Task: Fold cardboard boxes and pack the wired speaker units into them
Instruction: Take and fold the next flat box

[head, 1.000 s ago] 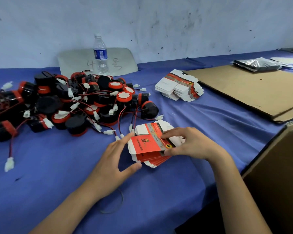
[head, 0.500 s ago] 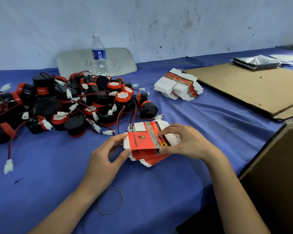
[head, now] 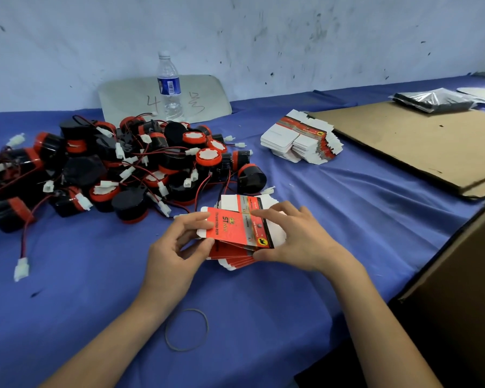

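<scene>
**Both hands on one flat box, speakers piled at left**

A pile of black-and-red speakers (head: 123, 169) with red wires and white plugs lay on the left of the blue worktop (head: 67, 289). A water bottle (head: 170, 88) stood behind the pile, by the wall. The left hand (head: 177, 256) pinched the left edge of a red flat box (head: 235, 229) between thumb and fingers. A rubber band (head: 186, 330) lay near the front edge, between the forearms. The right hand (head: 297, 242) gripped the box's right end, fingers on top and thumb at the corner. The box sat over a small stack (head: 233, 261) of the same boxes. A second stack (head: 300, 138) lay farther back on the right, just beside a brown cardboard sheet (head: 420, 141). A big carton (head: 465, 289) stood at the far right.
</scene>
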`<state>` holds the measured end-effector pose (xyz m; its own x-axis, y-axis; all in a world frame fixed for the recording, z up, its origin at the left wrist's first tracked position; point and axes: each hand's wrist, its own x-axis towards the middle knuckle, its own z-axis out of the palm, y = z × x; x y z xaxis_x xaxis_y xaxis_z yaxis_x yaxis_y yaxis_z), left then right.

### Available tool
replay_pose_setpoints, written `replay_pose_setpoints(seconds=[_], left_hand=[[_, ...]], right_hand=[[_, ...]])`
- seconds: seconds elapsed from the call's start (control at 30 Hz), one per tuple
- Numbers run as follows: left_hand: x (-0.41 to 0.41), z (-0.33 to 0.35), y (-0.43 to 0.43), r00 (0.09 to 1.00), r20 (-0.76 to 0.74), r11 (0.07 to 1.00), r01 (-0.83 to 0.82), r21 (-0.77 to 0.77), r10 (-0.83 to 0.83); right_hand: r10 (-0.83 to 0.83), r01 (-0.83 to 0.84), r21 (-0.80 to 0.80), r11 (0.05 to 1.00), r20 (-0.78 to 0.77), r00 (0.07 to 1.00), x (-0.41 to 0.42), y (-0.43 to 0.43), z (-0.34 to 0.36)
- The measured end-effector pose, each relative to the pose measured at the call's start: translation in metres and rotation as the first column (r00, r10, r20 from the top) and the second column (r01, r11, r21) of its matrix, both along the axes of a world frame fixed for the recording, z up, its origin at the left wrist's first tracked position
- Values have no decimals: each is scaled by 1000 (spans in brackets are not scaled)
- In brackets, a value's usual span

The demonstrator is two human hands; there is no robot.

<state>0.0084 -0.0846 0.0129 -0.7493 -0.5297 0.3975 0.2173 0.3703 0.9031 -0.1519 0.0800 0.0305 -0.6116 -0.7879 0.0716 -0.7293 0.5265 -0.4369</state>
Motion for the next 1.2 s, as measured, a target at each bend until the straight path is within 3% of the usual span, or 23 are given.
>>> replay_pose_setpoints(seconds=[0.23, 0.37, 0.43, 0.53, 0.67, 0.73, 0.77, 0.83, 0.9, 1.03, 1.2], left_hand=[[0, -2, 2, 1000, 14, 999, -16, -47, 16], [-1, -2, 2, 999, 39, 997, -12, -80, 15], [-2, -2, 2, 999, 35, 995, -12, -101, 15], [-1, -1, 2, 999, 26, 994, -23, -110, 26], [-1, 0, 2, 998, 9, 994, -53, -92, 54], [0, 0, 4, 989, -47, 944, -146, -295, 138], [0, 0, 6, 979, -89, 870, -202, -451, 181], [0, 0, 8, 967, -155, 636, -249, -730, 200], [-1, -3, 9, 989, -91, 478, -136, -868, 117], [-2, -5, 12, 956, 285, 473, 218, -854, 73], [-1, -1, 11, 907, 411, 486, 318, -814, 95]], right_hand=[[25, -29, 9, 1000, 246, 969, -2, 6, 6], [54, 27, -151, 988, 505, 861, -6, 11, 12], [41, 95, -215, 972, 551, 834, -9, 10, 10], [43, 104, -274, 956, 482, 875, -9, 10, 3], [-42, 64, -357, 932, 67, 997, -7, 1, -9], [-108, 54, -491, 870, -82, 991, -6, -3, -9], [-133, 52, -551, 833, -109, 985, -5, -4, -8], [-151, 56, -623, 780, -100, 984, -3, -5, -6], [-147, 42, -640, 767, -113, 983, -3, -6, -5], [-147, 2, -681, 732, -155, 977, 3, -7, -5], [-187, 144, -831, 538, 49, 981, 17, -9, 7]])
